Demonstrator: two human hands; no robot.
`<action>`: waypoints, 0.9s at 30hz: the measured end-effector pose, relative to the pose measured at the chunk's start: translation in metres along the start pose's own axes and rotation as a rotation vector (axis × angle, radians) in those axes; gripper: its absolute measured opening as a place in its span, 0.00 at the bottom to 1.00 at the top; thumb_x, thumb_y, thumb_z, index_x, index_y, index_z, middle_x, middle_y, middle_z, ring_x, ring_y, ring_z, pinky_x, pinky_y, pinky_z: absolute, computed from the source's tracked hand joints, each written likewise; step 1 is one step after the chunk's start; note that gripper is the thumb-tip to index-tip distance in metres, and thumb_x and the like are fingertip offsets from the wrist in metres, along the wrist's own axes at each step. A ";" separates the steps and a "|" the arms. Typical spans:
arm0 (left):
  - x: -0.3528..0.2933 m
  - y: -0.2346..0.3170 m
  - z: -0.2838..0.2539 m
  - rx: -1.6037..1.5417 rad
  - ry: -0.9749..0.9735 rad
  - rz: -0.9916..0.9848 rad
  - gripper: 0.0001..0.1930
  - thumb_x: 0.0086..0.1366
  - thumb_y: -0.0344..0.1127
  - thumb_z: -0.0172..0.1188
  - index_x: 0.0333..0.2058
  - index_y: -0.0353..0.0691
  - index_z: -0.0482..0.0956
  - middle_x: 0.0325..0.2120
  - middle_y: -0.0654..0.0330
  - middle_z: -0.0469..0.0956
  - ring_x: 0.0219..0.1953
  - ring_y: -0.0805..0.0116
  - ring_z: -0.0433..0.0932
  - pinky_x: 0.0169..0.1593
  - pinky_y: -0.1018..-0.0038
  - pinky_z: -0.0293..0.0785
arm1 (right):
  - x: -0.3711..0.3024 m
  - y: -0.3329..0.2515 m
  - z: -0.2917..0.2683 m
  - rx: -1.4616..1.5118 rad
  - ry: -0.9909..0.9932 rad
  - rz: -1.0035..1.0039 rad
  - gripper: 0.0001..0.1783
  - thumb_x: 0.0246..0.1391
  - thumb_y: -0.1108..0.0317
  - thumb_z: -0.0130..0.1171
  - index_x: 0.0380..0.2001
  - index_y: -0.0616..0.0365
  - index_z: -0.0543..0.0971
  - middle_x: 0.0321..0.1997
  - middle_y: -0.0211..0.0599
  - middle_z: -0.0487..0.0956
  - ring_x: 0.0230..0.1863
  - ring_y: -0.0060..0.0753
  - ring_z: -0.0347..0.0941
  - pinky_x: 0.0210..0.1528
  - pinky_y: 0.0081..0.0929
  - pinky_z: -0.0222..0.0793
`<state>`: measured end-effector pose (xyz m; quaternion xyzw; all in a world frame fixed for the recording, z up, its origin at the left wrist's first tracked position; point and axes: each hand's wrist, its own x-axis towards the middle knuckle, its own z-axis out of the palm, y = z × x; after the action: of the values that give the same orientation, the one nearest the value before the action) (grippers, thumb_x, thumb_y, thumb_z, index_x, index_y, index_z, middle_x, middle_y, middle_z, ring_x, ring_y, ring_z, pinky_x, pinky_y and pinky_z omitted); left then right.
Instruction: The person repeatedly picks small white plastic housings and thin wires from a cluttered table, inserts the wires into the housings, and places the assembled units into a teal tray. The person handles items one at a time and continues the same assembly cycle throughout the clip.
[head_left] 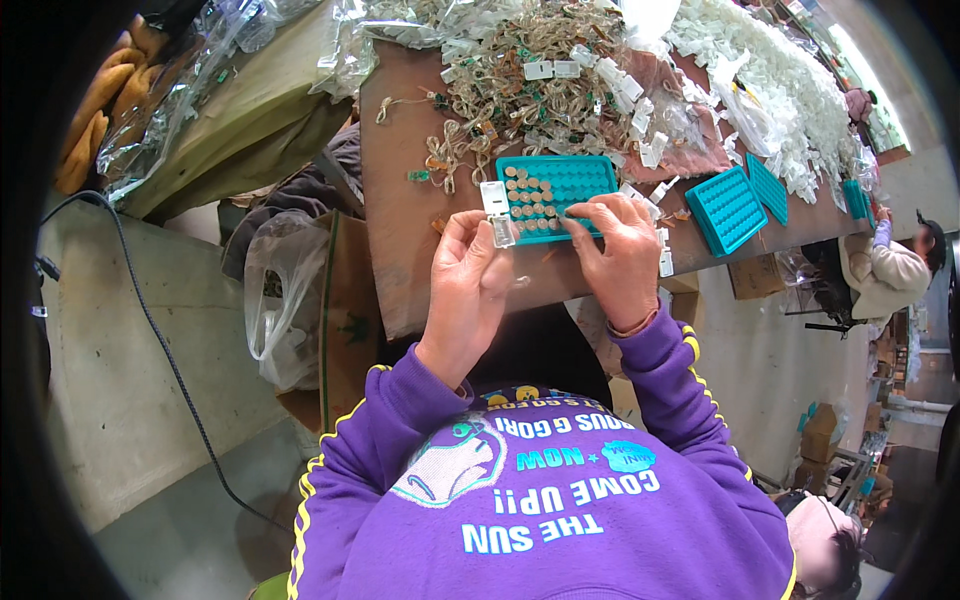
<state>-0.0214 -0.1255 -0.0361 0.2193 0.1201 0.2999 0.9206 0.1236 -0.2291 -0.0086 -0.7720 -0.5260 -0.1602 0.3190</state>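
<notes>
My left hand [466, 272] pinches a small white hinged plastic case [494, 198] by its clear flap, at the left edge of a teal tray [598, 168]. The tray has rows of small pockets. Round beige discs [526, 198] fill several pockets on its left side. My right hand [622, 256] is over the tray's near right corner, with thumb and forefinger drawn together at the front row. Whatever lies between those fingertips is too small to make out. More white cases [666, 262] lie just right of my right hand.
A heap of tangled cords with small tags [530, 90] covers the table's far side, beside a pile of clear plastic pieces [750, 70]. Another teal tray [726, 212] stands to the right. A plastic bag [285, 290] hangs by a carton at left. Two people are at right.
</notes>
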 end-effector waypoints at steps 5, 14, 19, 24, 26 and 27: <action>0.011 -0.002 -0.002 -0.043 -0.033 -0.010 0.09 0.74 0.37 0.48 0.47 0.40 0.68 0.37 0.60 0.77 0.20 0.85 0.59 0.23 0.89 0.60 | 0.005 0.001 0.006 -0.031 -0.048 0.027 0.07 0.48 0.69 0.65 0.32 0.54 0.82 0.31 0.35 0.77 0.38 0.41 0.73 0.44 0.36 0.67; 0.017 -0.002 -0.003 -0.076 -0.109 -0.008 0.10 0.73 0.38 0.50 0.46 0.40 0.68 0.37 0.58 0.77 0.31 0.73 0.74 0.33 0.82 0.71 | 0.008 0.007 0.008 0.058 -0.097 0.020 0.04 0.45 0.68 0.66 0.28 0.52 0.83 0.29 0.31 0.77 0.35 0.39 0.73 0.41 0.35 0.67; 0.018 -0.003 -0.005 -0.126 -0.077 -0.014 0.10 0.72 0.38 0.52 0.46 0.40 0.67 0.37 0.56 0.76 0.35 0.70 0.77 0.39 0.79 0.76 | 0.011 0.007 0.004 0.130 -0.110 0.044 0.05 0.46 0.70 0.66 0.28 0.55 0.81 0.30 0.34 0.77 0.35 0.40 0.74 0.41 0.35 0.68; 0.017 -0.003 -0.004 -0.148 -0.096 -0.005 0.09 0.72 0.37 0.52 0.45 0.41 0.68 0.37 0.55 0.76 0.35 0.69 0.77 0.40 0.78 0.77 | 0.028 0.011 0.005 0.367 -0.151 0.154 0.05 0.47 0.73 0.64 0.31 0.58 0.81 0.30 0.40 0.77 0.33 0.46 0.75 0.37 0.37 0.71; 0.016 -0.003 -0.004 -0.133 -0.088 -0.008 0.09 0.72 0.37 0.52 0.45 0.41 0.68 0.36 0.56 0.76 0.35 0.70 0.76 0.38 0.79 0.75 | 0.037 0.013 0.010 0.280 -0.179 0.072 0.05 0.48 0.73 0.63 0.31 0.59 0.81 0.30 0.42 0.77 0.33 0.48 0.76 0.36 0.37 0.72; 0.016 -0.003 -0.004 -0.128 -0.086 -0.007 0.09 0.72 0.37 0.52 0.45 0.42 0.69 0.36 0.56 0.76 0.35 0.70 0.75 0.37 0.80 0.74 | 0.040 0.014 0.012 0.243 -0.191 0.022 0.05 0.48 0.74 0.62 0.31 0.60 0.81 0.31 0.43 0.77 0.33 0.48 0.76 0.36 0.37 0.72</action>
<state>-0.0091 -0.1169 -0.0423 0.1721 0.0618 0.2942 0.9381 0.1510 -0.1960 0.0008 -0.7452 -0.5608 -0.0176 0.3602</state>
